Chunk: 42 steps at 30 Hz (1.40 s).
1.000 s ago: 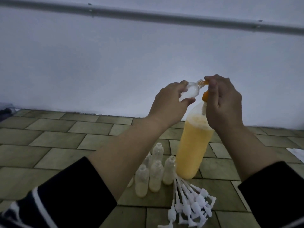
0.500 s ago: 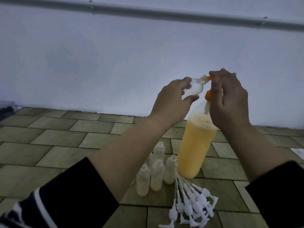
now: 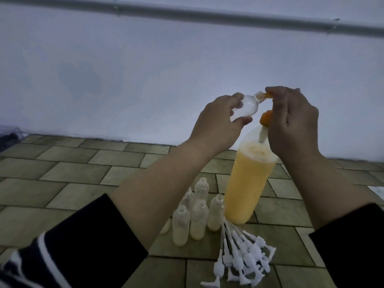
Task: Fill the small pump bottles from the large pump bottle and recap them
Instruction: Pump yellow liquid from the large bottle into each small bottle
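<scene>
Little has shifted since a second ago: my left hand (image 3: 218, 119) still grips the small clear plastic bottle (image 3: 101, 108), tipped on its side so its neck meets the orange pump nozzle (image 3: 329, 96). My right hand (image 3: 291, 121) curls over the pump head of the large clear bottle of yellow-orange liquid (image 3: 248, 183), I judge to press out doses. Partly filled small bottles (image 3: 197, 213) stand just beside it on the tiled floor (image 3: 62, 183), with the white pump caps (image 3: 245, 256) heaped close for recapping.
</scene>
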### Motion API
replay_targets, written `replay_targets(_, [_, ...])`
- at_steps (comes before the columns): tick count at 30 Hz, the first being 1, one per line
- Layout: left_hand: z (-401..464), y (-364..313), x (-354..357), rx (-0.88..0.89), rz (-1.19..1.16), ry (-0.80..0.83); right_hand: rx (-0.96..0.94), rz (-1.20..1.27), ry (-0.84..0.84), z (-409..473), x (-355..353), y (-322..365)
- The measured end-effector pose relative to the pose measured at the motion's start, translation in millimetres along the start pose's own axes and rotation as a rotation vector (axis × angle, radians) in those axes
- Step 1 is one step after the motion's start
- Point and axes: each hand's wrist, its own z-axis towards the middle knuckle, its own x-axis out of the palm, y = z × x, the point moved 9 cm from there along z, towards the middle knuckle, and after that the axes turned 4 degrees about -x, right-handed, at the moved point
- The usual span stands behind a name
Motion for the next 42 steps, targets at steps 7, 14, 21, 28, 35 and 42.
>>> replay_targets(7, [-5.2, 6.3, 3.1, -0.021, 0.001, 0.023, 0.032, 0.006, 0.047, -6.1, 3.1, 3.0])
replay_targets(14, [1.0, -7.3, -5.0, 0.017, 0.036, -0.006, 0.008, 0.003, -0.006, 1.8, -8.3, 6.2])
replay_targets(21, [-7.7, 2.5, 8.8, -0.015, 0.015, 0.009, 0.041, -0.063, -0.005, -16.3, 4.5, -8.9])
replay_targets(28, [-0.3, -6.8, -7.0, -0.003, 0.027, -0.038, -0.043, -0.01, 0.009, 4.8, -7.2, 10.4])
replay_targets(35, [-6.3, 3.4, 5.2, -0.026, -0.017, 0.011, -0.007, -0.08, 0.02, -12.5, 5.4, -4.9])
replay_targets(42, [-1.2, -5.5, -3.9, -0.013, 0.025, 0.009, -0.04, -0.122, 0.089, -1.9, -3.5, 2.3])
